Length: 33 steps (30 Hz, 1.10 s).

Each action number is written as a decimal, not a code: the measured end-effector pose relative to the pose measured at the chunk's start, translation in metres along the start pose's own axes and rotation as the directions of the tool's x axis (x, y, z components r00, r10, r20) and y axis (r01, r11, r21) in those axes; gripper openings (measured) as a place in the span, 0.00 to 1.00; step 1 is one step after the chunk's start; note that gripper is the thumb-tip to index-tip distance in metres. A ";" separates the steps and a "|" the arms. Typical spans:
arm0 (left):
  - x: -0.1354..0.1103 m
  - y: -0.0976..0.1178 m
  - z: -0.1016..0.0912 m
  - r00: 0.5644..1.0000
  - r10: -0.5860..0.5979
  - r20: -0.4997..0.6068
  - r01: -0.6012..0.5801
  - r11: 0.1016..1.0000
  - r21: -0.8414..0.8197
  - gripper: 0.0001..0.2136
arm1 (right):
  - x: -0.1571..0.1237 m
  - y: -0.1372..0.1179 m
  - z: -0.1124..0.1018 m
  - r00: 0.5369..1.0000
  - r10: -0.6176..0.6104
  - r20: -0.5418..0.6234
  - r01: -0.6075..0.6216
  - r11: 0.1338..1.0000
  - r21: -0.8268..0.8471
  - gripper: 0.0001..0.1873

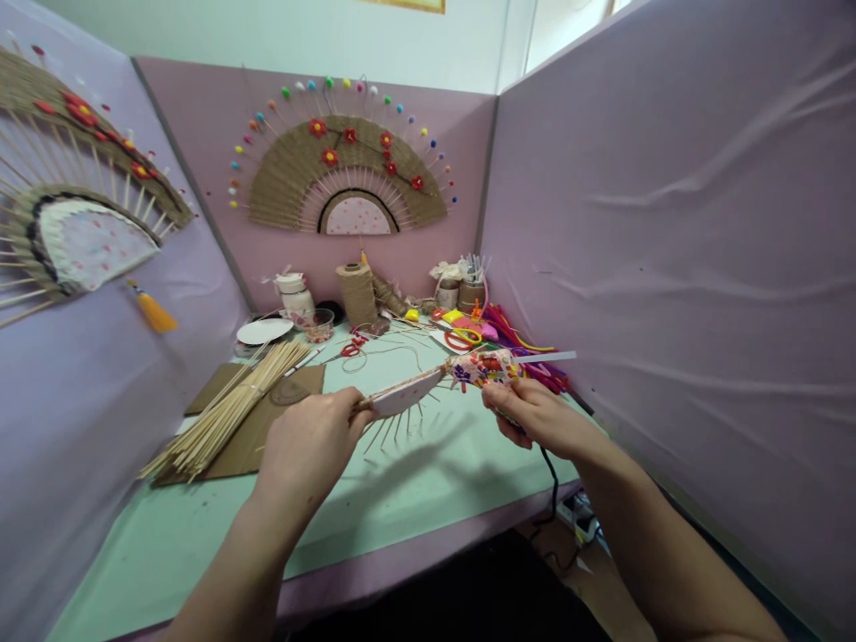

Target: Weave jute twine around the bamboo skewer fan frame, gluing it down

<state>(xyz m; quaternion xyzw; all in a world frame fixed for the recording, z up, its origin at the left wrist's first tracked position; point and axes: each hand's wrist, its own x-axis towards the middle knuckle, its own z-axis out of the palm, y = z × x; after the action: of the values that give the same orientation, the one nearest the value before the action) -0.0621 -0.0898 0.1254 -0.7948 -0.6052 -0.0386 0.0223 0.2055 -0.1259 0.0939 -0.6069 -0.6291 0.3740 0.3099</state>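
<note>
My left hand (314, 441) is closed on the edge of a small half-made fan (405, 394), a pale pink card half-disc with short wooden sticks poking out below it, held above the table. My right hand (539, 415) grips a glue gun (485, 366) with a flowery patterned body and a white glue stick jutting out to the right. The gun's nozzle points left and meets the fan's right end. A black cord hangs from my right hand down over the table's edge.
A bundle of bamboo skewers (231, 406) lies on brown cardboard (264, 419) at the left. A twine spool (357, 292), jars, red scissors (351, 348) and coloured pipe cleaners (518, 343) crowd the back. Finished fans (348, 174) hang on the purple walls. The green table (434, 473) ends near me.
</note>
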 end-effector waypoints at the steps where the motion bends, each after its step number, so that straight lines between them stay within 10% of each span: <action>1: 0.000 0.000 0.000 1.000 -0.001 -0.001 0.001 1.000 0.001 0.16 | 0.000 0.000 -0.001 1.000 0.000 0.002 0.000 1.000 -0.007 0.27; 8: 0.000 0.000 -0.001 1.000 -0.015 0.011 0.015 1.000 -0.009 0.16 | -0.006 0.011 -0.013 0.988 -0.037 0.151 0.017 0.991 0.131 0.27; 12: 0.001 0.000 -0.002 1.000 -0.020 0.006 0.020 1.000 -0.016 0.17 | -0.006 0.019 -0.019 0.997 -0.050 0.053 0.040 0.984 0.174 0.27; 18: 0.009 -0.012 0.000 0.999 -0.032 -0.011 0.032 0.999 -0.018 0.18 | 0.014 0.059 -0.018 0.941 -0.078 -0.329 -0.034 0.946 -0.324 0.19; 26: 0.018 -0.026 0.003 0.999 -0.036 -0.024 0.033 0.993 -0.115 0.19 | 0.039 0.106 0.021 0.965 0.041 -0.259 -0.223 0.648 -0.728 0.16; 30: 0.019 -0.027 0.003 0.999 -0.040 -0.018 0.038 0.991 -0.132 0.19 | 0.035 0.074 0.020 0.930 -0.163 -0.330 -0.162 0.624 -0.764 0.23; 33: 0.019 -0.026 0.002 0.999 -0.035 -0.020 0.032 0.991 -0.129 0.17 | 0.044 0.033 0.018 0.801 -0.507 -0.318 0.162 0.695 -0.701 0.23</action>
<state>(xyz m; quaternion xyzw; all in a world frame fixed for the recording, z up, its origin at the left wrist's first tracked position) -0.0823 -0.0642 0.1248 -0.7838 -0.6144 -0.0870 -0.0229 0.2051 -0.0840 0.0538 -0.6189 -0.7211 -0.0957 0.2964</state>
